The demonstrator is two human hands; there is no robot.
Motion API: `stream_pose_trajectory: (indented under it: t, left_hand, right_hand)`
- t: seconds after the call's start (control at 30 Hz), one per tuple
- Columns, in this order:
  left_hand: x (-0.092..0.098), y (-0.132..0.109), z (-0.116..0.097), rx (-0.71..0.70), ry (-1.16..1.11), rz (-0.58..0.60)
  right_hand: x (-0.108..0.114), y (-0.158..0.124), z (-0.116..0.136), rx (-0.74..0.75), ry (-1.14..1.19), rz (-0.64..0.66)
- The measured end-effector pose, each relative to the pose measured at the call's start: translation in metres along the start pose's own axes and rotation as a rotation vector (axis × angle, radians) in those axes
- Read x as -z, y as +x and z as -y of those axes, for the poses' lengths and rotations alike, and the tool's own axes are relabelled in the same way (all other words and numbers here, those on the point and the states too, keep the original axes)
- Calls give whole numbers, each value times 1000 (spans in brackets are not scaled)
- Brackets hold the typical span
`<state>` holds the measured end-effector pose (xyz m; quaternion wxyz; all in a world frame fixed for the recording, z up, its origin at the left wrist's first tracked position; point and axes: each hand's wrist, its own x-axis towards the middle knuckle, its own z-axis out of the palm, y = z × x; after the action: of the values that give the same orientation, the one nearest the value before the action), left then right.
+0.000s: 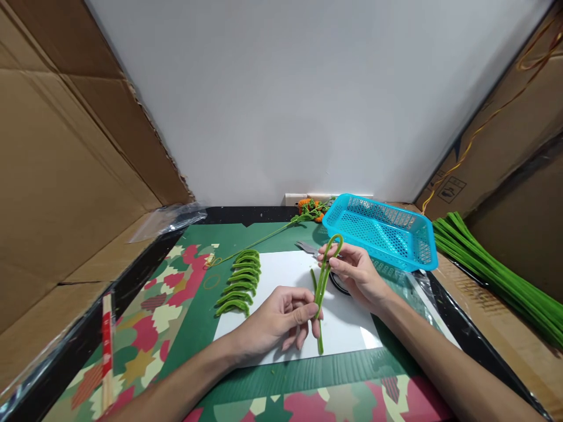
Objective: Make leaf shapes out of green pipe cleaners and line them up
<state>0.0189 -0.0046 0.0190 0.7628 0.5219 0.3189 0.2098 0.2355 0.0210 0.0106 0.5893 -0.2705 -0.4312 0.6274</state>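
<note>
A green pipe cleaner (324,275), bent over into a narrow loop at its top, is held up between my two hands. My left hand (290,316) pinches its lower part between thumb and fingers. Close to the loop, my right hand (352,269) grips it with thumb and forefinger. Behind it another straight green piece (321,340) shows on the white paper (281,269), partly hidden by my left fingers. To the left lies a column of several curved green pipe-cleaner pieces (240,281). Scissors (307,247) lie partly under my right hand.
A blue perforated basket (428,249) stands at the back right. Beside it lie an orange and green fuzzy flower (311,206) and a long thin stem (264,237). A bundle of green pipe cleaners (497,275) is at far right. Cardboard walls (65,117) flank the table.
</note>
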Motion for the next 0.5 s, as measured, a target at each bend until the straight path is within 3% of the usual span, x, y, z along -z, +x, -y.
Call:
stream_pose_trajectory:
  t: [0.5]
  left_hand:
    - [0,2,5,20,-52,51]
  right_hand:
    - [0,-1,-4,-20,-16,-21]
